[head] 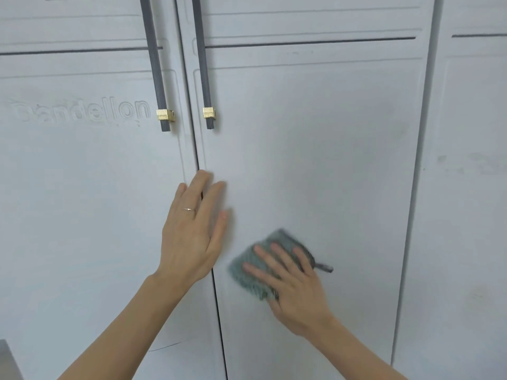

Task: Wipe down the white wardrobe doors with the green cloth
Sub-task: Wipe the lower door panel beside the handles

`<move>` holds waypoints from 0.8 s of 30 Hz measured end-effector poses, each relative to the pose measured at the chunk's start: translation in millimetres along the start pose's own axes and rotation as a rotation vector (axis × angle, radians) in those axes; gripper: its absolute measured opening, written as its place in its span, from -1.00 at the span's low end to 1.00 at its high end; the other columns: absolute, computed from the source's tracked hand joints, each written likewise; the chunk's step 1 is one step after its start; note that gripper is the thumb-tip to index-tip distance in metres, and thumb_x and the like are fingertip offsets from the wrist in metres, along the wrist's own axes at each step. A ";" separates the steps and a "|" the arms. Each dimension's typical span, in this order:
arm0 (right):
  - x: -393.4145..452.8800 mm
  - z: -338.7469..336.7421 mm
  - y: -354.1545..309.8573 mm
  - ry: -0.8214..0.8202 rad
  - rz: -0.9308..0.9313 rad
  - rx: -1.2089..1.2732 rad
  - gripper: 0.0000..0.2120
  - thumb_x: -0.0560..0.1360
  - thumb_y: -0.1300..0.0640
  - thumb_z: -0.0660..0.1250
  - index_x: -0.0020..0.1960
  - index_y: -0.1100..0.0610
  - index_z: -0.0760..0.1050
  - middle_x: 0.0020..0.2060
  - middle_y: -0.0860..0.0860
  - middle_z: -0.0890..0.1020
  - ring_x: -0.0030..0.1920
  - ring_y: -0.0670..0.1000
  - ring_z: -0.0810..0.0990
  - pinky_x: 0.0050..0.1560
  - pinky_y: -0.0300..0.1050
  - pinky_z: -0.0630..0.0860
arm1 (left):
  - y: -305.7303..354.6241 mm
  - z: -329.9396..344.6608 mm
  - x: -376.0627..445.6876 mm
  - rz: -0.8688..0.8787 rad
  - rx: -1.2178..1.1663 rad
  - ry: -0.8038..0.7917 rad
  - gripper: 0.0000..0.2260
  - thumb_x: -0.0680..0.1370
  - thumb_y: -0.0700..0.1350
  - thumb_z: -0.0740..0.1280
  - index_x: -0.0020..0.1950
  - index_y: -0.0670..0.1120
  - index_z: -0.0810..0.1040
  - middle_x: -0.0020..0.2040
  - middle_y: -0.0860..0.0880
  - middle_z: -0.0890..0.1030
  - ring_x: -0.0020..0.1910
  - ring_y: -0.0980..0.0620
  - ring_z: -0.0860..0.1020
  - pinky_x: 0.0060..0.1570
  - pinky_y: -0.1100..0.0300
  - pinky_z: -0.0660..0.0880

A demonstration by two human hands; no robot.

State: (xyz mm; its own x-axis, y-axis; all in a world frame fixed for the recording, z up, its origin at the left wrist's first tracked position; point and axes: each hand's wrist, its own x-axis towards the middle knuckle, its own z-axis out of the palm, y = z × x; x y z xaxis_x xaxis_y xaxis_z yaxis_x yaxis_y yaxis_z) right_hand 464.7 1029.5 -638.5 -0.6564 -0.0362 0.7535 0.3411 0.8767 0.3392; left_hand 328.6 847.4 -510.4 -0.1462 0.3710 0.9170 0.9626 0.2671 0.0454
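Note:
Two white wardrobe doors fill the view, the left door [82, 187] and the right door [315, 146], meeting at a dark seam. My right hand [293, 286] presses the folded green cloth [247, 272] flat against the lower part of the right door, fingers straight and spread over it. A dark hanging loop sticks out from the cloth's right edge. My left hand [192, 229] lies flat with straight fingers across the seam between the two doors, a thin ring on one finger.
Two long grey ribbed handles with gold end caps hang either side of the seam, the left handle [159, 78] and the right handle [204, 72]. Raised lettering [82, 112] marks the left door. Another white panel [466, 187] stands to the right. A grey corner [8, 360] shows bottom left.

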 end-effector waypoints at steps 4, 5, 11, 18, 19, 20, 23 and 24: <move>97.4 -59.6 69.2 0.216 0.349 0.125 -0.33 0.58 -0.10 0.08 0.64 -0.24 -0.06 0.66 -0.10 -0.09 0.65 0.02 -0.17 0.61 0.13 -0.22 | 3.1 9.5 0.6 0.014 0.028 0.031 -0.58 0.70 -0.04 0.18 0.52 -0.16 0.46 0.58 -0.11 0.39 0.66 -0.08 0.20 0.64 -0.12 0.07; 118.5 -75.9 86.1 0.248 0.404 0.148 -0.35 0.59 -0.12 0.04 0.65 -0.22 -0.07 0.67 -0.08 -0.08 0.66 0.05 -0.17 0.61 0.14 -0.22 | 3.5 11.0 0.3 0.014 0.031 0.042 -0.58 0.70 -0.04 0.18 0.52 -0.16 0.47 0.57 -0.12 0.39 0.66 -0.09 0.19 0.64 -0.14 0.08; 140.8 -103.4 140.7 0.370 0.605 0.231 -0.41 0.67 -0.13 0.01 0.66 -0.20 -0.08 0.67 -0.09 -0.12 0.65 0.03 -0.21 0.61 0.14 -0.27 | 12.1 22.0 -1.0 -0.025 0.021 0.099 -0.55 0.68 -0.02 0.21 0.55 -0.14 0.44 0.60 -0.14 0.34 0.68 -0.09 0.15 0.66 -0.10 0.00; -6.7 -11.7 72.0 0.386 0.917 0.458 -0.36 0.64 -0.16 -0.07 0.53 -0.40 -0.42 0.65 -0.03 -0.20 0.65 0.07 -0.24 0.60 0.29 -0.18 | 16.6 32.7 -4.0 -0.047 0.008 0.113 -0.49 0.61 -0.09 0.27 0.56 -0.19 0.40 0.60 -0.20 0.32 0.68 -0.15 0.11 0.65 -0.15 -0.04; -27.3 0.4 59.8 0.336 0.921 0.462 -0.35 0.63 -0.15 -0.06 0.54 -0.38 -0.41 0.65 -0.05 -0.25 0.64 0.05 -0.28 0.59 0.33 -0.17 | 17.4 34.3 -4.3 -0.052 0.002 0.117 -0.49 0.61 -0.09 0.28 0.55 -0.20 0.40 0.59 -0.21 0.32 0.68 -0.16 0.11 0.65 -0.16 -0.04; -44.3 9.0 53.3 0.282 0.911 0.445 -0.34 0.62 -0.13 -0.06 0.57 -0.34 -0.39 0.64 -0.07 -0.28 0.64 0.04 -0.30 0.58 0.36 -0.15 | 19.0 35.8 -4.9 -0.057 -0.007 0.120 -0.49 0.60 -0.10 0.28 0.55 -0.21 0.39 0.59 -0.22 0.32 0.68 -0.17 0.10 0.65 -0.17 -0.03; -50.1 10.2 66.5 0.234 0.835 0.419 -0.35 0.63 -0.11 -0.05 0.61 -0.28 -0.32 0.65 -0.06 -0.27 0.64 0.07 -0.28 0.58 0.36 -0.13 | 20.4 38.3 -5.5 -0.063 -0.024 0.132 -0.49 0.60 -0.11 0.29 0.55 -0.22 0.39 0.59 -0.21 0.30 0.69 -0.17 0.09 0.65 -0.16 -0.04; -38.4 2.2 77.9 0.252 0.794 0.396 -0.36 0.64 -0.12 -0.05 0.63 -0.26 -0.28 0.65 -0.04 -0.25 0.65 0.10 -0.25 0.58 0.35 -0.12 | 20.9 38.5 -5.5 -0.065 -0.028 0.134 -0.49 0.60 -0.12 0.30 0.55 -0.22 0.39 0.60 -0.21 0.30 0.69 -0.16 0.08 0.65 -0.16 -0.03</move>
State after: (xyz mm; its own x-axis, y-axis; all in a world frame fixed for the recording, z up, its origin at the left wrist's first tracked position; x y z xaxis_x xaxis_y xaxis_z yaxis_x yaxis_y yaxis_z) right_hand 515.0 1100.2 -642.3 -0.1464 0.5831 0.7991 0.3431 0.7876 -0.5118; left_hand 340.7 885.2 -529.7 -0.1786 0.2307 0.9565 0.9583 0.2611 0.1160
